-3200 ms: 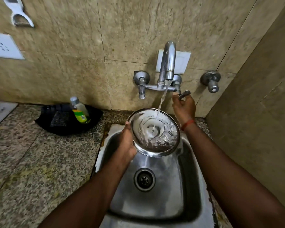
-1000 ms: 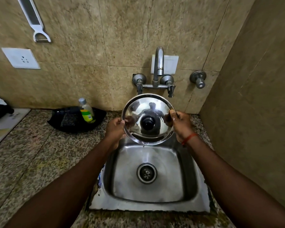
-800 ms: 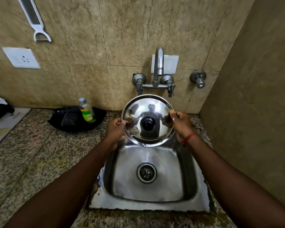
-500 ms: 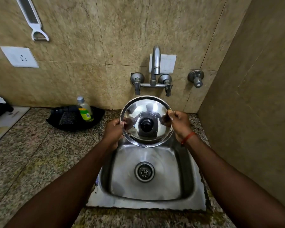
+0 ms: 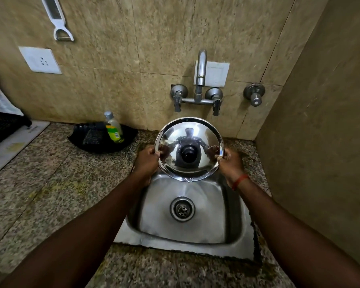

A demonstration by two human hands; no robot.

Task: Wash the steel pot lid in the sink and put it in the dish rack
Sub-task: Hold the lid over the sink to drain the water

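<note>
The round steel pot lid (image 5: 197, 134) with a black knob is held upright over the back of the steel sink (image 5: 235, 223), its shiny top side facing me. My left hand (image 5: 147, 161) grips its left rim and my right hand (image 5: 230, 163) grips its right rim. Drops hang at the lid's lower edge. The tap (image 5: 200, 80) above it is off. A black rack-like object (image 5: 0, 125) shows at the far left edge, mostly cut off.
A black tray (image 5: 92, 140) with a dish-soap bottle (image 5: 112, 127) sits on the granite counter (image 5: 50, 183) left of the sink. A tiled side wall (image 5: 320, 121) stands close on the right. A white peeler (image 5: 60, 28) and a wall socket (image 5: 41, 60) are on the back wall.
Three seconds ago my left hand held the lid's inside under running water while my right hand was at the tap handle. The water has stopped; both hands hold the lid, knob side facing me.
</note>
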